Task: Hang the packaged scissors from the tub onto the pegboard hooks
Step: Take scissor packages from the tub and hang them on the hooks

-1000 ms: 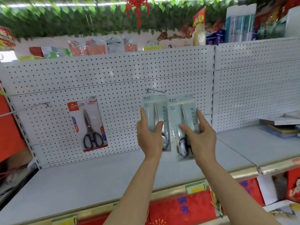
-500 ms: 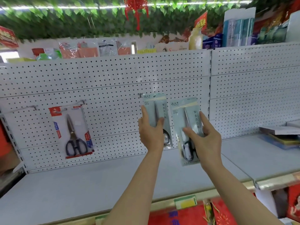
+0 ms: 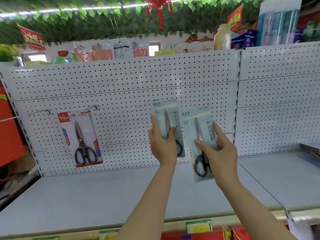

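Each of my hands holds a pale green pack of black-handled scissors up against the white pegboard (image 3: 121, 87). My left hand (image 3: 161, 146) grips the left pack (image 3: 165, 115), whose top edge reaches a hook (image 3: 155, 100) that is mostly hidden behind it. The right pack (image 3: 196, 125) sits lower and slightly tilted in my right hand (image 3: 219, 153), apart from the board. A red-and-white scissors pack (image 3: 81, 137) hangs from a hook at the left. The tub is out of view.
An empty hook (image 3: 47, 111) sticks out at the far left of the pegboard. A grey shelf (image 3: 103, 196) runs below the board, with flat boxes (image 3: 310, 149) at its right end. Packaged goods (image 3: 110, 51) line the top of the board.
My left hand has raised its pack up to the hook. My right hand has lowered its pack and drawn it away to the right. The view has shifted a little.
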`<state>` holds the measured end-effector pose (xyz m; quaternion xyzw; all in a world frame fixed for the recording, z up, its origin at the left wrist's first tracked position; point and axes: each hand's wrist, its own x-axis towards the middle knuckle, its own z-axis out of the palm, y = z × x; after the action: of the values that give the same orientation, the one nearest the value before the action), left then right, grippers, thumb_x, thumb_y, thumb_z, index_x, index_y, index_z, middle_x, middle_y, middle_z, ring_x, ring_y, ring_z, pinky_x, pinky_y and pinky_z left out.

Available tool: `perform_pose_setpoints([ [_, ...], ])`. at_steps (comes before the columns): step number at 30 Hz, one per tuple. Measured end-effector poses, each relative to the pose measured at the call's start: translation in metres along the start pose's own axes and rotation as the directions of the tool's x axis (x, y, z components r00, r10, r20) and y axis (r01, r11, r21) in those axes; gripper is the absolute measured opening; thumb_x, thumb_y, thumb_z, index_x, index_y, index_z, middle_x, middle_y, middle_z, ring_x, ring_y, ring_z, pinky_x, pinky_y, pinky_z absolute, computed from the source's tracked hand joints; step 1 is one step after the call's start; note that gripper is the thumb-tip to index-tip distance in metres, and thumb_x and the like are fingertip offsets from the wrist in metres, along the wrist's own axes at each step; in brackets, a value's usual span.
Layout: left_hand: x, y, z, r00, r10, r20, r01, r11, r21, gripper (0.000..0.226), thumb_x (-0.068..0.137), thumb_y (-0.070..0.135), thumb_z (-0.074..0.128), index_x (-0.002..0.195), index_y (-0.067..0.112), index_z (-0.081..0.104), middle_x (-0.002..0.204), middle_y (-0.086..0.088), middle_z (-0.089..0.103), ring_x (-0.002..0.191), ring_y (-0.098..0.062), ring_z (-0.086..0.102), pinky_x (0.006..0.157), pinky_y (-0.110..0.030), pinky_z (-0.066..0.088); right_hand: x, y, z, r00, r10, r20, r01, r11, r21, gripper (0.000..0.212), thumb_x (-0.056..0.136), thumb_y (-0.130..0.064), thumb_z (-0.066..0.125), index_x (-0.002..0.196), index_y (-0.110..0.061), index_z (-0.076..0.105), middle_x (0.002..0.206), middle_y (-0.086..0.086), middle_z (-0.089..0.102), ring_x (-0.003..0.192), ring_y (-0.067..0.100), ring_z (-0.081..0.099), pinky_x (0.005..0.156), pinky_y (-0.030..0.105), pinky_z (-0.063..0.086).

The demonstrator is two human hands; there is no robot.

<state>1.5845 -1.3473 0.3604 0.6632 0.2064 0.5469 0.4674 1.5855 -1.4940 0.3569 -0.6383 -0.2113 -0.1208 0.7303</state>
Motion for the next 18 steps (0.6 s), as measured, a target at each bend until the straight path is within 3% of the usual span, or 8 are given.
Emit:
perform_pose_setpoints([
  [5, -0.001, -0.009, 0.003, 1.0, 0.01, -0.013, -0.01, 1.0, -0.023, 0.081, 0.085, 0.031, 0.073, 0.149, 0.044, 0.025, 0.108, 0.007, 0.053, 0.088, -0.005, 0.052, 0.064, -0.008, 0.034, 0.009, 0.005, 0.01, 1.0, 0.006, 0.017, -0.006, 0.999, 0.037, 0.075, 0.074, -0.024, 0.082, 0.139, -0.041, 0.047, 0.135, -0.017, 0.058, 0.122, 0.004, 0.056, 0.103, 0.039, 0.047],
  [10, 0.0, -0.016, 0.006, 1.0, 0.012, -0.001, -0.012, 0.999, -0.048, 0.079, 0.085, 0.032, 0.071, 0.148, 0.048, 0.025, 0.109, 0.01, 0.052, 0.091, 0.0, 0.055, 0.07, -0.018, 0.043, 0.01, 0.005, 0.019, 0.999, -0.002, 0.032, -0.001, 0.997, 0.072, 0.074, 0.075, -0.022, 0.081, 0.139, -0.038, 0.048, 0.133, -0.014, 0.06, 0.118, 0.004, 0.058, 0.101, 0.038, 0.049],
  [14, 0.008, -0.013, 0.012, 1.0, 0.026, -0.009, -0.027, 0.999, -0.047, 0.078, 0.086, 0.03, 0.07, 0.148, 0.048, 0.026, 0.109, 0.01, 0.052, 0.089, 0.011, 0.053, 0.07, -0.015, 0.041, 0.013, 0.003, 0.025, 0.999, -0.008, 0.039, 0.005, 0.998, 0.067, 0.075, 0.074, -0.024, 0.082, 0.139, -0.04, 0.048, 0.132, -0.017, 0.059, 0.118, 0.002, 0.058, 0.1, 0.039, 0.049],
  [18, 0.009, -0.007, 0.014, 0.997, 0.066, -0.044, -0.068, 0.997, -0.049, 0.078, 0.085, 0.03, 0.07, 0.148, 0.048, 0.026, 0.108, 0.01, 0.052, 0.088, 0.004, 0.056, 0.068, -0.014, 0.044, 0.015, 0.005, 0.024, 0.999, 0.0, 0.035, -0.003, 0.997, 0.071, 0.074, 0.075, -0.022, 0.081, 0.139, -0.039, 0.048, 0.13, -0.017, 0.061, 0.114, 0.001, 0.06, 0.099, 0.037, 0.051],
])
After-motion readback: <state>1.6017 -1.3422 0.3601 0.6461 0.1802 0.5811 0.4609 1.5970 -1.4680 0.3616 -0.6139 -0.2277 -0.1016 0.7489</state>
